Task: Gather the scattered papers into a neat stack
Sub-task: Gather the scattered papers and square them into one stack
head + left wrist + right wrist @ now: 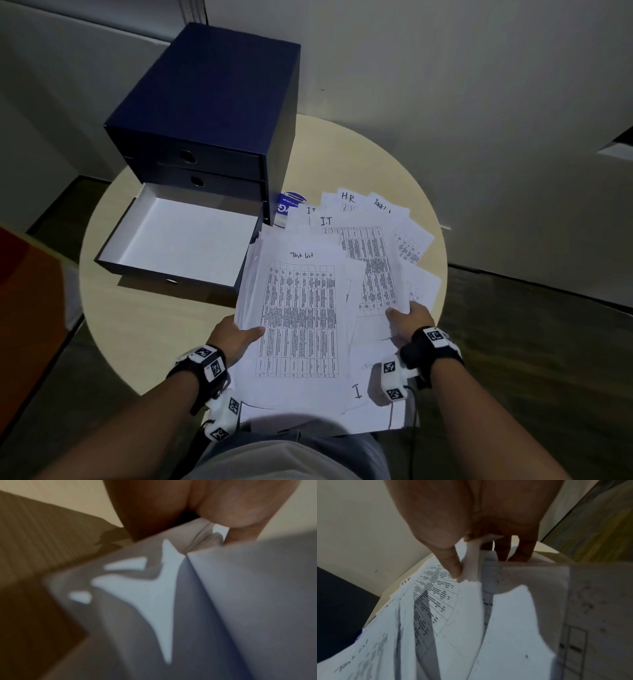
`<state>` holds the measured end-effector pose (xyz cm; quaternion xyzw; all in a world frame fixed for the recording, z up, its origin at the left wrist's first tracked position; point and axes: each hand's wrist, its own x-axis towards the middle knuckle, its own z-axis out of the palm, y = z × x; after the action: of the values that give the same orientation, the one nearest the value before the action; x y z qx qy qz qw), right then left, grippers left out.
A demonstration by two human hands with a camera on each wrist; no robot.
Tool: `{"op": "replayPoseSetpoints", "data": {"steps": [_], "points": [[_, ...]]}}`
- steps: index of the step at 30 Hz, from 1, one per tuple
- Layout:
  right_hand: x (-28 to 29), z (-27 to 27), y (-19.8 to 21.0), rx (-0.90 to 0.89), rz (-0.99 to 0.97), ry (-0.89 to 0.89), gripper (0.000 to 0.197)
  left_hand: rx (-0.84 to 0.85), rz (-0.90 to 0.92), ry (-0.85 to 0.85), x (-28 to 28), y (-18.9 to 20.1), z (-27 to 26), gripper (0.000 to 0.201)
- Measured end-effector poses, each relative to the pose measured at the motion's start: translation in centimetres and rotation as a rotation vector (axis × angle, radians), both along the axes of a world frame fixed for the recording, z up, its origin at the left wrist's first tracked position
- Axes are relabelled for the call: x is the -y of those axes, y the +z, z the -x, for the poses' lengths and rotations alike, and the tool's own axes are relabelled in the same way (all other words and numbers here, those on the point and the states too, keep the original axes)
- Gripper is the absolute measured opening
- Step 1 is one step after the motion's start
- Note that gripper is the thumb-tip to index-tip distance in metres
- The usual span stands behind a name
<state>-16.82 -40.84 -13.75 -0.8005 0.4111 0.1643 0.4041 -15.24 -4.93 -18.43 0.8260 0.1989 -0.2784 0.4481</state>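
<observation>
A loose pile of white printed papers [301,308] covers the right half of the round table, headed by hand with "Task list", "I.T" and "H.R". My left hand [236,337] grips the pile's left edge, thumb on the top "Task list" sheet. My right hand [409,320] pinches the near edge of the right-hand sheets; the right wrist view shows the thumb [453,568] on top of the papers [447,635] and the fingers beneath. In the left wrist view, blurred sheets [171,601] fill the picture below the palm [223,507].
A dark blue drawer box [209,113] stands at the table's back left, its lowest drawer [181,236] pulled out with a bare white inside. A blue round sticker [286,205] peeks out beside the box. The beige table [137,329] ends close in front of me.
</observation>
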Motion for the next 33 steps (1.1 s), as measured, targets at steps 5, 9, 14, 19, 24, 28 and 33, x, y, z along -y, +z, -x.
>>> {"op": "replayPoseSetpoints", "data": {"steps": [5, 9, 14, 19, 24, 28, 33], "points": [[0.0, 0.2, -0.3, 0.028, 0.057, 0.042, 0.020, -0.015, 0.000, 0.007, 0.0, 0.1, -0.1, 0.035], [1.3, 0.4, 1.3, 0.134, 0.115, 0.006, 0.017, -0.008, 0.001, 0.007, 0.1, 0.2, -0.2, 0.032], [3.5, 0.8, 4.7, 0.282, 0.117, -0.155, 0.016, -0.008, 0.015, 0.000, -0.1, -0.3, -0.2, 0.039], [5.9, 1.1, 8.9, 0.467, 0.091, -0.297, 0.026, -0.006, 0.018, -0.001, -0.2, -0.5, -0.1, 0.040], [6.5, 0.8, 12.6, 0.702, -0.024, -0.466, 0.012, -0.005, 0.014, -0.009, -0.1, -0.2, 0.0, 0.038], [4.5, 0.7, 13.8, 0.814, -0.276, -0.526, 0.019, -0.008, -0.009, -0.027, 0.1, 0.4, 0.0, 0.037], [-0.4, 1.9, 10.2, 0.687, -0.266, -0.419, 0.013, -0.021, -0.009, -0.015, 0.3, 1.2, 0.1, 0.034]]}}
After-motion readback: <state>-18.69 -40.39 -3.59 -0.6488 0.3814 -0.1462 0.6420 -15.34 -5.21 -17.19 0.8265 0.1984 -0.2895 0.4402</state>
